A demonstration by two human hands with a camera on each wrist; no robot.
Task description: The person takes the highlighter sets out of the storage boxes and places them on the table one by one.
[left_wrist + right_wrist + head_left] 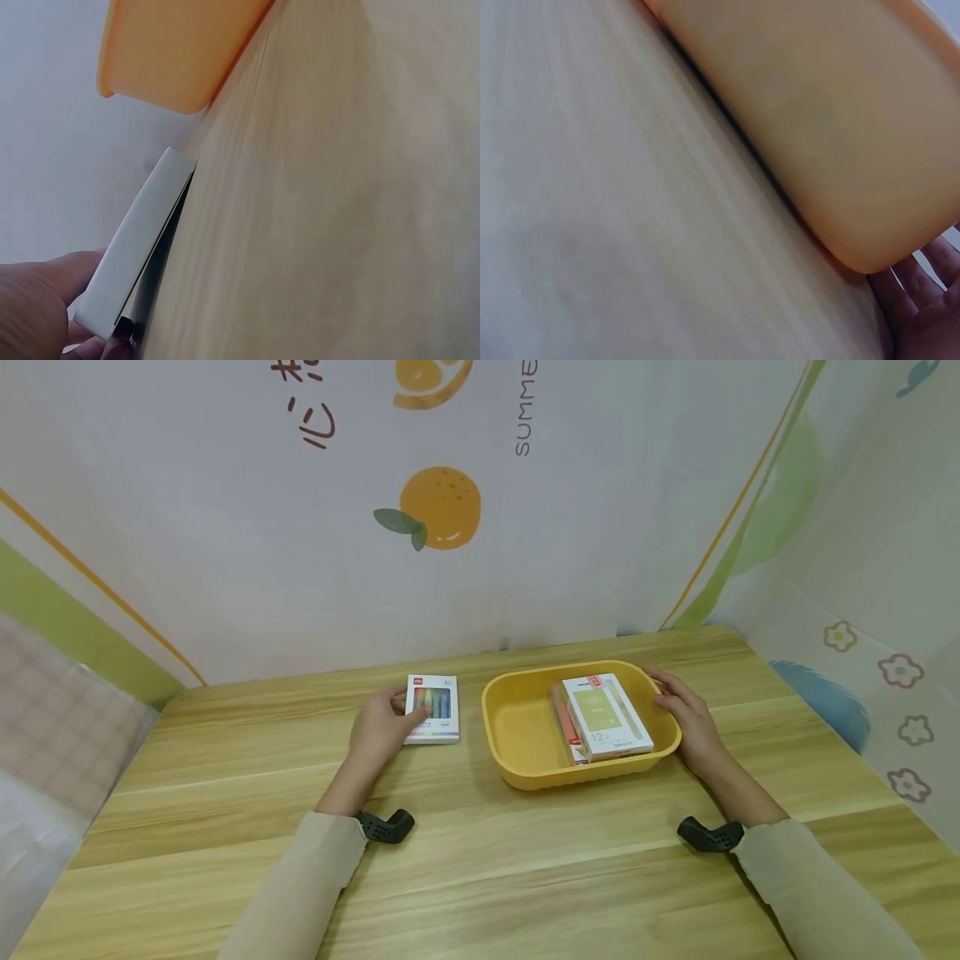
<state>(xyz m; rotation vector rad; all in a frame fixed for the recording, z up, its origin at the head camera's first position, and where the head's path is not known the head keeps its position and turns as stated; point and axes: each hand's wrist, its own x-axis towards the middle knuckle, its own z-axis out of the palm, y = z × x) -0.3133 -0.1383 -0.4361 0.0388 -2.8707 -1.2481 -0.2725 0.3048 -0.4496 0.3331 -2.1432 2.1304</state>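
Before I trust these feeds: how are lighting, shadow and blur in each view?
Head: evenly lit, but small print on the white rectangular windowed box is unreadable; left wrist: soft, pale wood-grain tabletop smeared; right wrist: dim, soft, dark shadow under the rounded yellow plastic tray.

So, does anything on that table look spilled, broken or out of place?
Nothing looks spilled or damaged. The yellow basket stands upright with packages inside. The small white box beside it tilts, one edge off the table, seemingly because the left hand grips it.
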